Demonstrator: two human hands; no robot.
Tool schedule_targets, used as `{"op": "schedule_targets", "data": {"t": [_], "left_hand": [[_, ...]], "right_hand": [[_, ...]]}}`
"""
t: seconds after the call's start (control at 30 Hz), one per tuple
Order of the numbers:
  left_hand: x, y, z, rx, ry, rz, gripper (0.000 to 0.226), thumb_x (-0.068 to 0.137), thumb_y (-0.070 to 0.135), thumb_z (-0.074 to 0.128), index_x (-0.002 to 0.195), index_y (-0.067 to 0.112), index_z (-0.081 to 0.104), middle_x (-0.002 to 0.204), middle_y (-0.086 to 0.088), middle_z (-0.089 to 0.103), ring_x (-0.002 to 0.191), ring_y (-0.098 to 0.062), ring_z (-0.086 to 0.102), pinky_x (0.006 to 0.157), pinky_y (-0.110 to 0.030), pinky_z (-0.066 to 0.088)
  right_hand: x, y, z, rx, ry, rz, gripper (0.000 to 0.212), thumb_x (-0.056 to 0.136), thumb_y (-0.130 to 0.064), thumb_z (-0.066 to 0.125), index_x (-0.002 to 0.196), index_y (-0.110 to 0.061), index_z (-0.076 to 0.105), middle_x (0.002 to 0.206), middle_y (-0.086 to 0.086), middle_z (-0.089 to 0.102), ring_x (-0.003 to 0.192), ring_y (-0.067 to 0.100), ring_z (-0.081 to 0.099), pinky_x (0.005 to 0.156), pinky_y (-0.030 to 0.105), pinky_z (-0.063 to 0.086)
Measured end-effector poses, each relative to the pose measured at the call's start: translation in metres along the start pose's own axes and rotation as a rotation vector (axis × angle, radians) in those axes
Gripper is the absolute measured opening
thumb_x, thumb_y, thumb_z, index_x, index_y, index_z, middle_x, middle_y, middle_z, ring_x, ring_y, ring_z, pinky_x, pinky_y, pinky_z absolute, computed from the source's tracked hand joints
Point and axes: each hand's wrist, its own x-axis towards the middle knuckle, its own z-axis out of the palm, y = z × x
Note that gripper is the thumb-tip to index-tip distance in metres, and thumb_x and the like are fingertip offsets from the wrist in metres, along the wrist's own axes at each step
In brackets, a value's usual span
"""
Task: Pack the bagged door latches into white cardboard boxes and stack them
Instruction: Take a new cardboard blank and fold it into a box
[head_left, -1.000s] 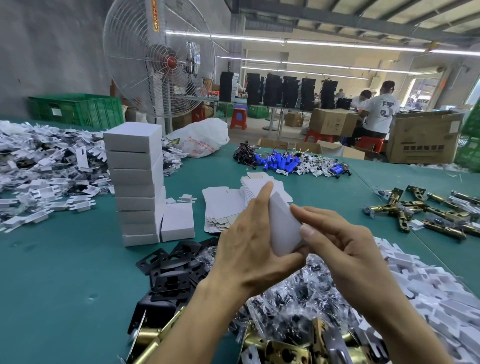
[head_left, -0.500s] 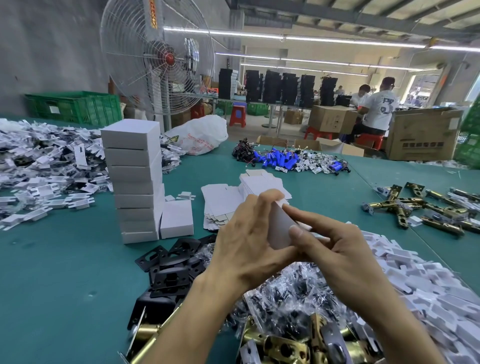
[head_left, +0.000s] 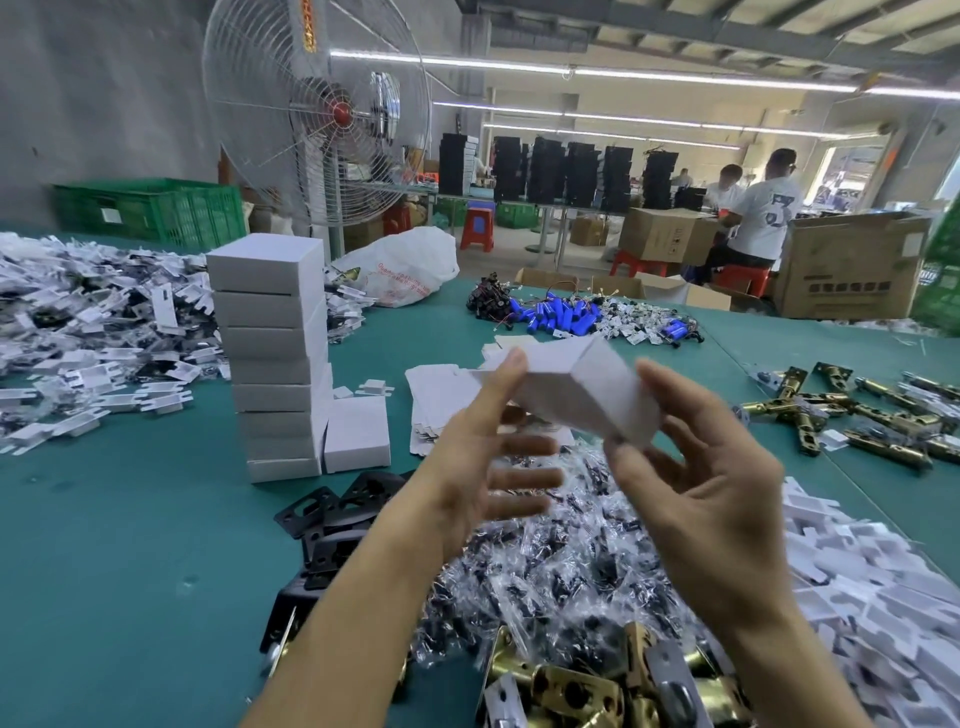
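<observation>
The right hand (head_left: 706, 483) grasps a half-folded white box (head_left: 576, 384) in the air above the middle of the green surface (head_left: 130, 571). Its thumb is under the right end of the box and its first finger lies over the top edge. The left hand (head_left: 488, 457) is released: the fingers are stretched and blurred, and only the upper one touches the left flap of the box.

Under both hands, at the near edge of the surface, lies a heap of bagged latches (head_left: 561, 561), with some brass latches (head_left: 571, 691) in front of it and black plates (head_left: 332, 519) at its left side. A tall stack of closed white boxes (head_left: 272, 353) stands toward the left side, and one single box (head_left: 358, 434) stands touching its foot. Flat box blanks (head_left: 441, 395) lie between this stack and the hands. White card pieces (head_left: 857, 587) cover the near right corner. Blue cells (head_left: 561, 314) lie near the far edge.
</observation>
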Motion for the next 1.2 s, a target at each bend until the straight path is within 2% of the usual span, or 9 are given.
{"op": "schedule_targets", "data": {"t": [0.07, 0.17, 0.23, 0.37, 0.47, 0.63, 0.83, 1.03, 1.2], "left_hand": [[-0.001, -0.001, -0.003, -0.171, -0.226, -0.127, 0.093, 0.069, 0.085, 0.049, 0.124, 0.012, 0.065, 0.11, -0.015, 0.071, 0.088, -0.03, 0.071, 0.072, -0.041, 0.059], [0.001, 0.0, -0.003, -0.435, -0.277, -0.13, 0.076, 0.068, 0.076, 0.062, 0.11, 0.014, 0.074, 0.105, -0.013, 0.067, 0.093, -0.029, 0.066, 0.083, -0.045, 0.057], [0.003, -0.002, -0.003, -0.57, -0.196, -0.109, 0.074, 0.065, 0.065, 0.074, 0.114, 0.01, 0.069, 0.102, -0.013, 0.064, 0.096, -0.029, 0.061, 0.091, -0.047, 0.052], [0.005, 0.003, -0.004, -0.448, 0.155, 0.057, 0.065, 0.049, 0.057, 0.079, 0.1, 0.018, 0.072, 0.075, 0.002, 0.067, 0.066, -0.014, 0.065, 0.063, -0.033, 0.057], [0.008, 0.002, -0.01, -0.334, 0.358, 0.218, 0.088, 0.043, 0.053, 0.081, 0.122, 0.033, 0.046, 0.095, 0.008, 0.066, 0.087, -0.013, 0.063, 0.071, -0.042, 0.057], [0.009, 0.0, -0.016, -0.256, 0.408, 0.433, 0.088, 0.045, 0.042, 0.087, 0.119, 0.038, 0.039, 0.107, 0.012, 0.069, 0.095, -0.01, 0.068, 0.08, -0.041, 0.055], [0.011, -0.003, -0.017, -0.118, 0.462, 0.606, 0.075, 0.057, 0.023, 0.094, 0.11, 0.039, 0.042, 0.112, 0.003, 0.067, 0.095, -0.012, 0.069, 0.07, -0.018, 0.056], [0.016, -0.013, -0.017, 0.256, 0.52, 0.678, 0.081, 0.068, 0.029, 0.093, 0.125, 0.045, 0.038, 0.121, 0.007, 0.056, 0.108, -0.018, 0.06, 0.084, -0.034, 0.058], [0.02, -0.017, -0.02, 0.37, 0.558, 0.653, 0.084, 0.061, 0.028, 0.096, 0.124, 0.04, 0.042, 0.119, 0.009, 0.056, 0.108, -0.019, 0.057, 0.088, -0.045, 0.054]], "right_hand": [[-0.002, 0.0, 0.007, -0.021, -0.137, -0.028, 0.048, 0.081, -0.004, 0.073, 0.119, -0.031, 0.062, 0.119, -0.01, 0.067, 0.114, 0.015, 0.065, 0.091, 0.032, 0.057], [-0.004, 0.001, 0.015, -0.162, -0.263, -0.055, 0.047, 0.073, 0.003, 0.071, 0.108, -0.028, 0.065, 0.112, -0.011, 0.067, 0.111, 0.012, 0.064, 0.09, 0.036, 0.057], [-0.006, 0.003, 0.017, -0.256, -0.338, -0.041, 0.045, 0.078, -0.001, 0.075, 0.107, -0.033, 0.064, 0.121, -0.013, 0.067, 0.123, 0.005, 0.057, 0.099, 0.032, 0.051], [-0.007, 0.006, 0.011, -0.506, -0.53, 0.107, 0.037, 0.089, -0.029, 0.07, 0.12, -0.043, 0.059, 0.112, -0.03, 0.061, 0.109, -0.015, 0.053, 0.094, 0.012, 0.042], [-0.008, 0.004, 0.014, -0.61, -0.711, 0.247, 0.01, 0.091, -0.038, 0.067, 0.1, -0.034, 0.067, 0.085, -0.018, 0.067, 0.08, -0.009, 0.061, 0.07, 0.011, 0.046], [-0.016, 0.0, 0.019, -0.703, -1.03, 0.404, 0.024, 0.079, -0.05, 0.066, 0.093, -0.031, 0.071, 0.078, -0.011, 0.07, 0.07, -0.005, 0.064, 0.062, 0.012, 0.047], [-0.017, -0.004, 0.018, -0.651, -1.114, 0.536, 0.031, 0.064, -0.043, 0.075, 0.094, -0.038, 0.067, 0.08, -0.015, 0.073, 0.066, -0.004, 0.067, 0.058, 0.013, 0.048], [-0.019, -0.006, 0.021, -0.651, -1.08, 0.503, 0.028, 0.068, -0.036, 0.075, 0.093, -0.036, 0.061, 0.082, -0.004, 0.071, 0.071, 0.005, 0.068, 0.065, 0.024, 0.057], [-0.024, 0.0, 0.029, -0.65, -0.951, 0.406, 0.017, 0.077, -0.037, 0.068, 0.085, -0.033, 0.054, 0.077, -0.006, 0.065, 0.065, 0.0, 0.061, 0.057, 0.019, 0.049]]}}
